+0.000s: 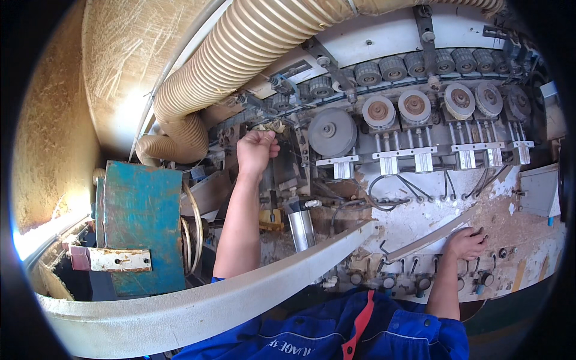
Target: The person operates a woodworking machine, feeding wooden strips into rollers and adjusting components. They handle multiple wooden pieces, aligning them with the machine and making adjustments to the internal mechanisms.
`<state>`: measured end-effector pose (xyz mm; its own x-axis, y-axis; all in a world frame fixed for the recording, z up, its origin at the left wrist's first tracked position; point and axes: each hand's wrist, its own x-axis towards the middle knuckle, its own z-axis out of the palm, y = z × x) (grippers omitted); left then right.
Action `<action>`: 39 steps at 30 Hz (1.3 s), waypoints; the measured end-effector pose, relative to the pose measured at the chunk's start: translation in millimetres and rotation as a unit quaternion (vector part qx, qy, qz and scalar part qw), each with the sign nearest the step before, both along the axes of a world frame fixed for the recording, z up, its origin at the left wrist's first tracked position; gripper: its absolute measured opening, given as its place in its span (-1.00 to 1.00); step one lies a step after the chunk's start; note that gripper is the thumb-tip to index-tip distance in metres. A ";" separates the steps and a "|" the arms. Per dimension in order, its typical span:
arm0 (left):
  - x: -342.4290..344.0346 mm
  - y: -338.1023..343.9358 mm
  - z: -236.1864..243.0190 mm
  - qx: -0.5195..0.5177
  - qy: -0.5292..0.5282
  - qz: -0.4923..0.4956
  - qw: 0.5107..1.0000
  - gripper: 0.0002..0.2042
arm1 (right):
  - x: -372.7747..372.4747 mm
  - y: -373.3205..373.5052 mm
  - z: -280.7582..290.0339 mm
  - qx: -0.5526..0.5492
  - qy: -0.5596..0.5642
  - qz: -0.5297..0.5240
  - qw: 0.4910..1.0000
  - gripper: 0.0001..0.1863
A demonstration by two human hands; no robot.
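My left hand (255, 155) reaches up into the machine with its fingers pinched together. Just beyond the fingertips is a pale, crumpled, shaving-like scrap (270, 126); whether the fingers grip it is hard to make out. A large grey wheel (332, 132) stands to the right of this hand. Low on the right, my right hand (465, 243) rests at the machine's ledge with its fingers curled. A small dark piece (478, 231) shows at those fingertips, too small to name. Beside that hand runs a row of thin black hoses and round knobs (423, 282).
A ribbed beige hose (240, 63) arches overhead. Several rollers (414, 105) on metal brackets line the far side. On the left stands a scuffed teal metal housing (144, 222). A long beige cover bar (222, 307) crosses in front of me, near a silver cylinder (300, 229).
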<state>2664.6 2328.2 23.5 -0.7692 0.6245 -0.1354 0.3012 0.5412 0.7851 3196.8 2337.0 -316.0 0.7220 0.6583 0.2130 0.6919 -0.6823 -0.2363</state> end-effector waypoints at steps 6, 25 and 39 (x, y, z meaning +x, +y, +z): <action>-9.8 -1.3 -9.1 0.017 0.029 -0.040 0.999 -0.91 | 0.8 1.5 -0.3 -0.003 0.004 0.001 1.000 -0.51; -15.9 1.8 -11.6 -0.029 0.027 0.018 0.999 -0.88 | 4.8 0.0 -15.2 0.005 -0.010 -0.001 1.000 -0.51; -6.2 12.7 -23.0 -0.220 0.399 -0.096 0.885 -0.83 | 4.2 0.1 -10.3 -0.005 -0.006 -0.004 1.000 -0.49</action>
<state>2658.4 2340.9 0.5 -0.6139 0.7767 0.1413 0.7851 0.6193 0.0068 3200.9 2337.1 -326.3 0.7247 0.6547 0.2146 0.6890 -0.6900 -0.2217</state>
